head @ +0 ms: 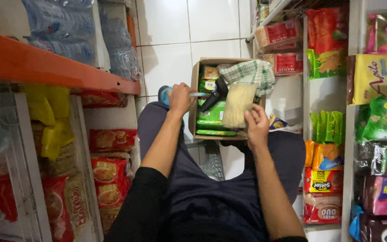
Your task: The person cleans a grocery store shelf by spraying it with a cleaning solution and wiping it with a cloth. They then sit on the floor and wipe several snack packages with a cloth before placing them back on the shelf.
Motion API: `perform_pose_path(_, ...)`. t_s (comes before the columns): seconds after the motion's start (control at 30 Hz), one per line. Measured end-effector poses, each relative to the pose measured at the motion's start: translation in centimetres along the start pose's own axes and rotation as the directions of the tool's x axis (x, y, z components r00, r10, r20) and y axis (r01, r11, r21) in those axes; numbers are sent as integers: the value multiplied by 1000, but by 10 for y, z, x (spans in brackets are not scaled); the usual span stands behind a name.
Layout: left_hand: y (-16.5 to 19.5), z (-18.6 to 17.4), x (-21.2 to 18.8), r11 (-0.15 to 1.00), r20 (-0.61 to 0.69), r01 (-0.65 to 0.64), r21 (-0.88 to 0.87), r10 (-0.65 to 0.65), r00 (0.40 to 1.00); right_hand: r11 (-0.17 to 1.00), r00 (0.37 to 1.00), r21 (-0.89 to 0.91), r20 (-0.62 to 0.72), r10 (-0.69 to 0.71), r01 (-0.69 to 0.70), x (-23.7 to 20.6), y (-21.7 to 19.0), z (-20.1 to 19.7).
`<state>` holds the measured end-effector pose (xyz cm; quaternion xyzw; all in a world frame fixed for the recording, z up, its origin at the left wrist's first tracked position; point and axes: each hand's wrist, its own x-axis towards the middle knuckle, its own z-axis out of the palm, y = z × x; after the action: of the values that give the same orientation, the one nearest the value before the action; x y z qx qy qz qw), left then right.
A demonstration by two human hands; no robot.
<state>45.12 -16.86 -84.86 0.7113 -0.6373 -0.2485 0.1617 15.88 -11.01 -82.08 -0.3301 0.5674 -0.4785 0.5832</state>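
Cardboard box sits on my lap between the shelves, packed with green packets. Left hand is closed around a thin pale handle at the box's left edge, a black tool just beside it. Right hand pinches the lower corner of a beige flat packet standing in the box. Checked cloth lies on top at the far side.

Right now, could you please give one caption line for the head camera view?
Left hand grips the cardboard box; right hand holds a pale packet over it, between snack shelves.
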Motion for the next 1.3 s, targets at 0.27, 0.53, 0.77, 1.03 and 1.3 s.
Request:
perform_pose_path(0.27, -10, -7, 8, 969, -136, -209, -135, 191, 972, 992, 975, 84, 194, -107, 93, 72, -60, 94)
perform_pose_path(0.53, 2, -2, 20, 987, 38, -133, -89, 137, 990, 958, 943, 283, 306, -127, 37, 136, -70, 165)
perform_pose_path(0.77, -8, 11, 26, 968, 124, -23, -249, 56, 991, 956, 989, -293, 132, 67, -26, 151, -7, 166)
perform_pose_path(1.03, -4, 13, 27, 985, 113, 69, -157, -52, 992, 894, 991, -445, 132, 3, 57, 153, -5, 155)
perform_pose_path(1.3, -3, 15, 41, 886, -29, 233, -401, -267, 963, 984, 929, -177, 359, 93, -30, 150, -19, 177)
